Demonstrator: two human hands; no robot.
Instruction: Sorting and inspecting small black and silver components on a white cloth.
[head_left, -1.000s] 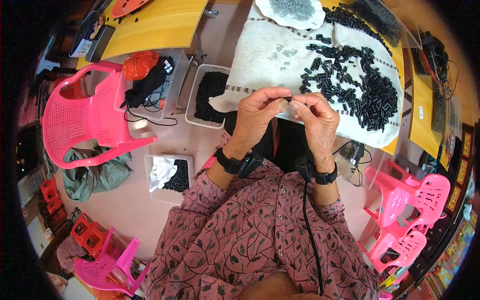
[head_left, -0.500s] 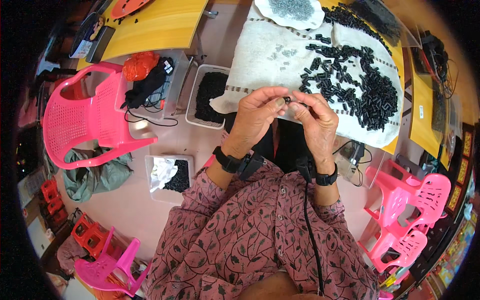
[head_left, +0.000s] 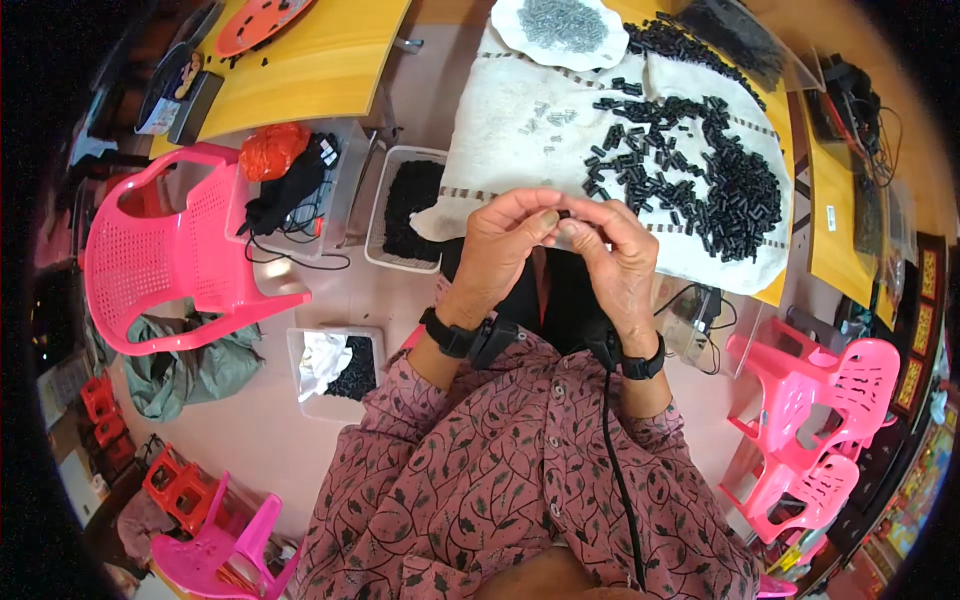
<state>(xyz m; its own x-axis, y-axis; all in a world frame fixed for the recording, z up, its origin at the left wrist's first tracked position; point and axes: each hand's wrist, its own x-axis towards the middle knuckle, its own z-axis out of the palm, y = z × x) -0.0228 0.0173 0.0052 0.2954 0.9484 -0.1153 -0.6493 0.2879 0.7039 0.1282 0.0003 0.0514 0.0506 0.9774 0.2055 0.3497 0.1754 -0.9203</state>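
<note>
My hands meet over the near edge of the white cloth (head_left: 480, 130), fingertips almost touching. Between them shows a small dark piece (head_left: 563, 214), like the short black tubes (head_left: 740, 185) heaped on the cloth to the right; most of it is covered by fingers. My left hand (head_left: 492, 252) is closed in a pinch, thumb against forefinger, on one side of it. From the other side my right hand (head_left: 618, 258) pinches it as well. Whether a clear part is in the fingers too, I cannot tell. Several small clear pieces (head_left: 548, 118) lie scattered beyond my hands.
At the cloth's far edge stands a white dish (head_left: 510, 38) of clear pieces. Left of the cloth are a basket (head_left: 372, 235) of black pieces and, on the floor, a white bin (head_left: 340, 405). A pink chair (head_left: 165, 230) stands left, stacked pink chairs (head_left: 815, 410) right.
My fingertips have come closer together around the dark piece, which is now more covered. The whole view has shifted slightly, with the table a little further left.
</note>
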